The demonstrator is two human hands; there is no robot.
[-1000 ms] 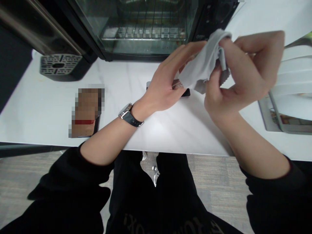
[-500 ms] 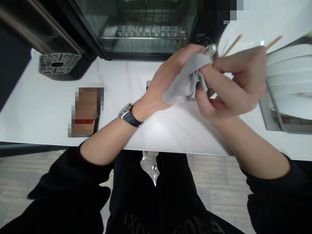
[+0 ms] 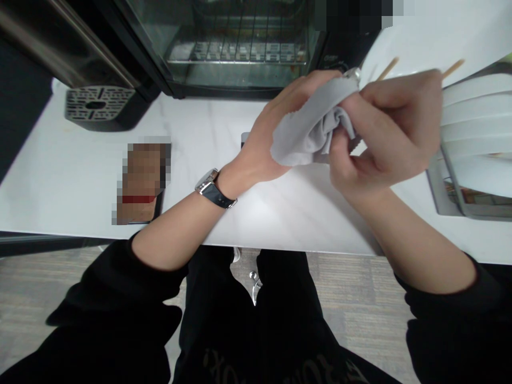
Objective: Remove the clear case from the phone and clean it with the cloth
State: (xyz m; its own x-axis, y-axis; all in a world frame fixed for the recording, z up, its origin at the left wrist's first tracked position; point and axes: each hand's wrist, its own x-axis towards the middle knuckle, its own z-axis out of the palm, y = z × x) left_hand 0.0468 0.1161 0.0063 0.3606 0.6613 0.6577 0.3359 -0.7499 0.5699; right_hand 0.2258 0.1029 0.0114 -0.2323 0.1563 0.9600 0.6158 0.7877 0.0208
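Note:
Both of my hands are raised above the white counter (image 3: pixel 80 176) and meet at a grey cloth (image 3: pixel 308 130). My right hand (image 3: pixel 392 136) pinches the bunched cloth between thumb and fingers. My left hand (image 3: pixel 272 133), with a wristwatch (image 3: pixel 214 189) on the wrist, is curled under the cloth and holds a small clear object (image 3: pixel 352 73) whose tip sticks out at the cloth's top edge. What that object is I cannot make out. A dark flat thing (image 3: pixel 245 140) lies on the counter, mostly hidden behind my left hand.
A black toaster oven (image 3: pixel 240 48) with a glass door stands at the back. A black drip-tray base (image 3: pixel 96 106) sits at the back left. A rack of white plates (image 3: pixel 476 133) with wooden sticks fills the right. A blurred patch (image 3: pixel 142 181) lies on the counter's left.
My hands drew closer and the cloth went from spread out to bunched around the small object. In the last half second the cloth shifted slightly up and right.

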